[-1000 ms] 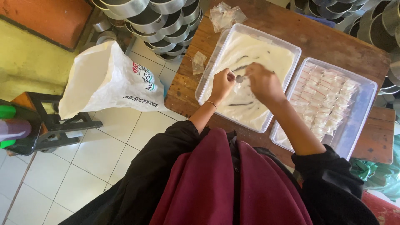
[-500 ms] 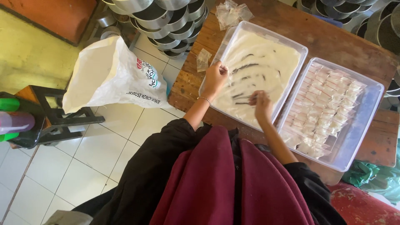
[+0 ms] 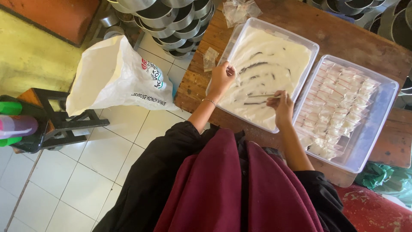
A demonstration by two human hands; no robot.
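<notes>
A clear plastic tray (image 3: 312,46) of white powder lies on the wooden table (image 3: 343,34). My left hand (image 3: 222,78) is over the tray's left side and pinches a small clear plastic bag (image 3: 233,72). My right hand (image 3: 281,104) is over the tray's near right corner. It holds a thin metal spoon (image 3: 262,96) that lies flat across the powder, pointing left. Dark furrows run through the powder. To the right stands a second clear tray (image 3: 386,111) with rows of several small filled packets (image 3: 339,107).
A large white sack (image 3: 116,77) stands on the tiled floor left of the table, beside a dark stool (image 3: 60,124). Stacked metal pans (image 3: 167,21) sit beyond it. Empty small bags (image 3: 238,9) lie at the table's far edge, and one (image 3: 210,58) near its left edge.
My hands were together over the middle of the powder tray. They have parted: the left stayed at the left side with a bag, the right moved nearer me with the spoon.
</notes>
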